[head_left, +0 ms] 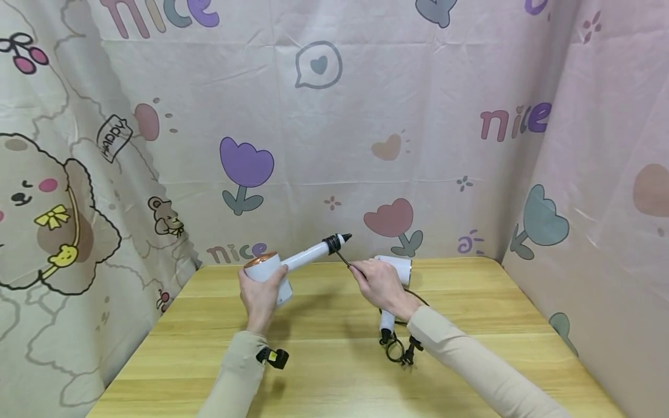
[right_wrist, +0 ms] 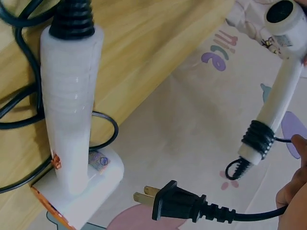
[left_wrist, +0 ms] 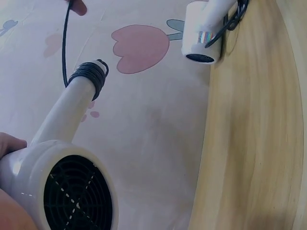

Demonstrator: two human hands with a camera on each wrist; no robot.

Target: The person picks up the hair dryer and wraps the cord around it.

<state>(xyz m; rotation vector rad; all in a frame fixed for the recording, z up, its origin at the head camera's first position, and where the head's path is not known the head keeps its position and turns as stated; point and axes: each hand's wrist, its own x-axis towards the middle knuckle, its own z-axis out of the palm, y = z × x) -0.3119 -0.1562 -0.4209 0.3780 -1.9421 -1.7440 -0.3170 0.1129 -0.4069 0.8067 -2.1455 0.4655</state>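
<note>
My left hand (head_left: 259, 299) grips a white hair dryer (head_left: 308, 256) round its head, holding it above the table. The handle points up and to the right, with several turns of black cord (right_wrist: 259, 139) wound near its end. From that coil the cord runs taut to my right hand (head_left: 381, 284), which pinches it between curled fingers. In the right wrist view, the two-pin plug (right_wrist: 180, 203) sticks out from the cord beside that hand. A second white hair dryer (right_wrist: 72, 115) lies on the table, behind and below my right hand, partly hidden by it in the head view.
The second dryer's black cord and plug (head_left: 407, 354) lie looped on the wooden table (head_left: 324, 360), near my right forearm. A printed cloth (head_left: 340, 116) hangs behind the table and along both sides. A small black device (head_left: 273, 357) is worn on my left wrist.
</note>
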